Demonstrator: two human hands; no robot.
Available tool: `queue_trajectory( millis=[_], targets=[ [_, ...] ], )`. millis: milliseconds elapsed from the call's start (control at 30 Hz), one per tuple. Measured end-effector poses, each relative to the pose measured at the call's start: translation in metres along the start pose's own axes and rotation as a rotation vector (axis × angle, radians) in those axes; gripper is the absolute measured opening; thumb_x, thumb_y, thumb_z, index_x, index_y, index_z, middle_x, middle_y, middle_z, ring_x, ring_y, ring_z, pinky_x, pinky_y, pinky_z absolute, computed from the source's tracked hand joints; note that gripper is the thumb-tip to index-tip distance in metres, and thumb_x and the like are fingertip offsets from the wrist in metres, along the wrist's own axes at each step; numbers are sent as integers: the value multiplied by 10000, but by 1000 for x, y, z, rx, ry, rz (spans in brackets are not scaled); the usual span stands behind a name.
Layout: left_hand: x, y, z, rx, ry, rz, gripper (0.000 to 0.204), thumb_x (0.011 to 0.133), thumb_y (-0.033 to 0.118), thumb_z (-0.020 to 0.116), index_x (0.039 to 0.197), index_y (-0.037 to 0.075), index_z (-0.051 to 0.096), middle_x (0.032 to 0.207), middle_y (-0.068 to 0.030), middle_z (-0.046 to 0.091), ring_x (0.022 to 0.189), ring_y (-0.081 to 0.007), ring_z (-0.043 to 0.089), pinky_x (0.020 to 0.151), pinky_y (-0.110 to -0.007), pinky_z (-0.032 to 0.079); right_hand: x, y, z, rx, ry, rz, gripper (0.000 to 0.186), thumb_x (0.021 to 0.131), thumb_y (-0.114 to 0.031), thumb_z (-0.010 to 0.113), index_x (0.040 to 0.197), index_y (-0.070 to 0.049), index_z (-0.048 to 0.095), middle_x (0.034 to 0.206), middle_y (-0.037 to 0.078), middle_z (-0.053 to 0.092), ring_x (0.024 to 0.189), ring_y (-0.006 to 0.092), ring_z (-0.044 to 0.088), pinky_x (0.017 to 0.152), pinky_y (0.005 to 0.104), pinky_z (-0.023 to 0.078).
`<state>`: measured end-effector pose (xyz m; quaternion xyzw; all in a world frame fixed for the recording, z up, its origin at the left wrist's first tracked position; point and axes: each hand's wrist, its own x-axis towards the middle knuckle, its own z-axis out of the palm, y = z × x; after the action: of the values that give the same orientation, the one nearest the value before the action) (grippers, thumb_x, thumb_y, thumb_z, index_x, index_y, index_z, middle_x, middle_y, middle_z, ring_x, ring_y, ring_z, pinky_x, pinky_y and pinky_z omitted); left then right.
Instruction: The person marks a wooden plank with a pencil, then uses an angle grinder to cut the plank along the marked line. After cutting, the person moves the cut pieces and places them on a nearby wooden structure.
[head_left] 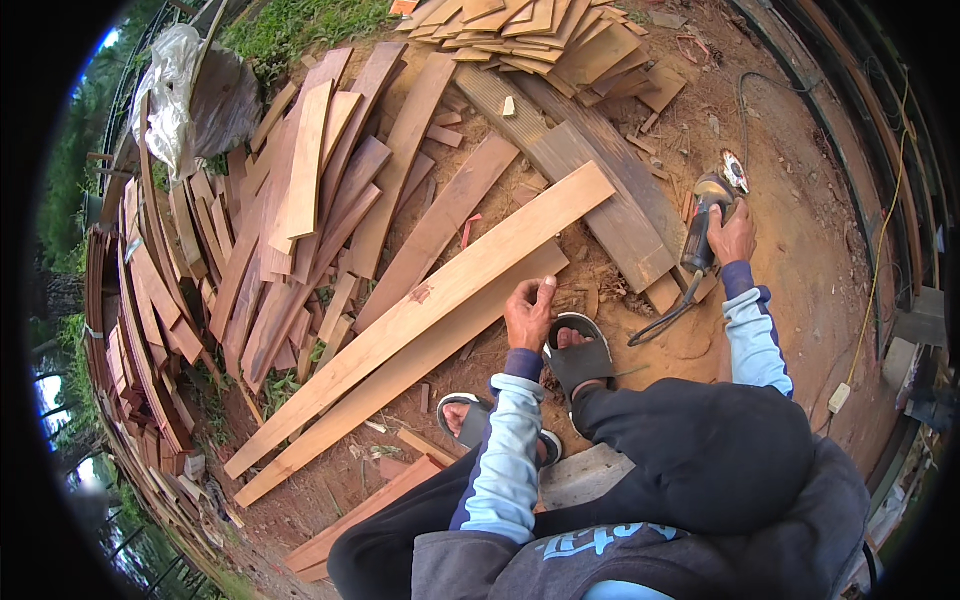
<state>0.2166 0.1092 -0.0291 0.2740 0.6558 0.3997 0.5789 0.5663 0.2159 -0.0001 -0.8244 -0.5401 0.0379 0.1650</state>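
My right hand (732, 234) is wrapped round the dark body of an angle grinder (700, 240), held low over the dirt on the right. Its round disc (735, 172) points away from me, and a black cord trails from the near end. My left hand (528, 314) has its fingers curled and the thumb pressed against them, close by the end of a light brown plank (420, 378). Whether it holds anything small is hidden. A longer, paler plank (440, 305) lies alongside, with a dark reddish mark on its face.
Loose reddish planks (300, 230) heap up on the left. Short flat boards (560, 40) are piled at the far side. Weathered thick boards (600, 190) lie beneath the pale plank's far end. A yellow cord with a pale connector (839, 398) runs along the right. My sandalled feet (580, 350) are close by.
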Motion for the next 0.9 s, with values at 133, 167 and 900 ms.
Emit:
queue_trajectory(
  millis=[133,167,900],
  targets=[
    [0,6,2,-148,16,-104,471,916,425,662,1003,-37,632,728,-70,613,541,-126,576,484,-258,471,-6,-74,-13,-4,-86,-575,720,798,-240,716,1403,-16,396,1373,220,463,1281,397,436,1074,476,351],
    [-1,4,-4,-182,33,-118,471,916,428,661,997,-35,631,725,-74,614,535,-129,577,479,-260,473,-9,-101,-10,21,-132,-758,739,779,-220,735,1409,-36,395,1390,212,450,1298,390,421,1084,484,339],
    [-14,-25,-152,-1353,736,-82,798,887,473,664,1459,48,303,1518,-189,298,1318,-445,391,1093,-566,299,-17,-198,45,-435,-578,-1408,943,565,-198,861,1359,-2,391,1319,198,447,1249,404,421,1043,499,357]
  ],
)
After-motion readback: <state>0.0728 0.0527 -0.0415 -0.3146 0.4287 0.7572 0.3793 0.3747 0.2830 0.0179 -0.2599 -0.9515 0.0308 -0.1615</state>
